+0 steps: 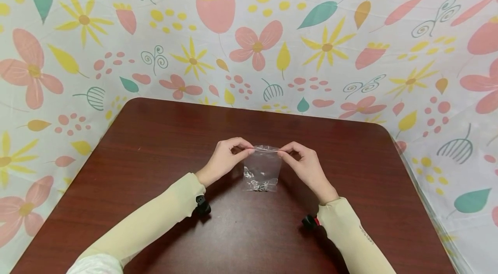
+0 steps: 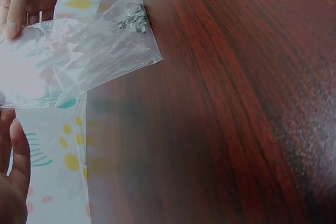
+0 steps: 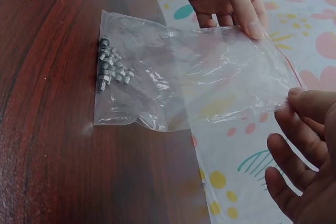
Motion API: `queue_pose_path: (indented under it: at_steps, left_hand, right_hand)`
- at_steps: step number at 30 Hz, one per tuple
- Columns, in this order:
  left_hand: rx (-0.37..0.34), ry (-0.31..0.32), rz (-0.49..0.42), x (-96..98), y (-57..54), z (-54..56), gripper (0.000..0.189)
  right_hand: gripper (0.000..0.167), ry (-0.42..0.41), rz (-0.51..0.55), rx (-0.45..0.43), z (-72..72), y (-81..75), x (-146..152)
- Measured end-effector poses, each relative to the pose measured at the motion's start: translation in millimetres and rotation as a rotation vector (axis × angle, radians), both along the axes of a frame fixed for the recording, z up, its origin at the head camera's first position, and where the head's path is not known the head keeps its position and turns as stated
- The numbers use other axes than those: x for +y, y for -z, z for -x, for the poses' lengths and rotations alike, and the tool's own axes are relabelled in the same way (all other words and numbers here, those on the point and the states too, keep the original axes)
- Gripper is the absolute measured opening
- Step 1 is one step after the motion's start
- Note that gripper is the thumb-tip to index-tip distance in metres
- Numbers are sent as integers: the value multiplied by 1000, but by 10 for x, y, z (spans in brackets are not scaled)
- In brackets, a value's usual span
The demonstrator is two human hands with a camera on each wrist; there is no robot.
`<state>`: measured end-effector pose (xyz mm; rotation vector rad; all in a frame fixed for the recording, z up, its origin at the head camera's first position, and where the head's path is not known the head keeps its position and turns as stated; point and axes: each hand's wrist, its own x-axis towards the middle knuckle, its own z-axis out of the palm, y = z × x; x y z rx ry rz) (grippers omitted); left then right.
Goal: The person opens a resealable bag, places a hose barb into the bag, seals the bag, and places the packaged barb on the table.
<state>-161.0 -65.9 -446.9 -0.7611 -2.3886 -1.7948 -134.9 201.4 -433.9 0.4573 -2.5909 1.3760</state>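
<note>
A clear zip-lock bag (image 1: 263,166) hangs upright between the two hands above the table. Several small silvery metal parts that look like bolts with nuts (image 3: 111,64) lie gathered along its bottom edge. My left hand (image 1: 227,155) pinches the bag's top left corner between thumb and fingers. At the top right corner, my right hand (image 1: 305,166) pinches the bag the same way. A red line runs along the bag's mouth in the right wrist view. Whether the zip seal is closed I cannot tell.
The dark red-brown wooden table (image 1: 163,135) spreads under both hands. Behind it hangs a white cloth (image 1: 249,79) printed with flowers and leaves. Black wrist cameras (image 1: 203,205) sit below the pale sleeves.
</note>
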Motion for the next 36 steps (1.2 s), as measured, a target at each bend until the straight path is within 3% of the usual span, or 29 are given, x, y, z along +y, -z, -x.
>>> queue_pose_path:
  at_steps: [9, 12, 18, 27, 36]
  left_hand:
    - [9, -38, -7, -19, 8, 20, 9]
    - [8, -50, -6, -30, 8, 26, 8]
    - [4, -48, -11, -32, 11, 36, 7]
    - [-6, -52, -34, 2, -1, 29, 7]
    - [-6, -39, -33, -4, -5, 17, 8]
  right_hand:
    - [8, 5, -8, 30, -7, -28, 12]
    - [1, 1, -16, 48, -1, -29, 19]
    - [3, -5, -8, 94, 16, -19, 1]
    - [7, 0, 9, 46, 30, -16, -25]
    - [6, 20, -7, 93, 13, -41, -33]
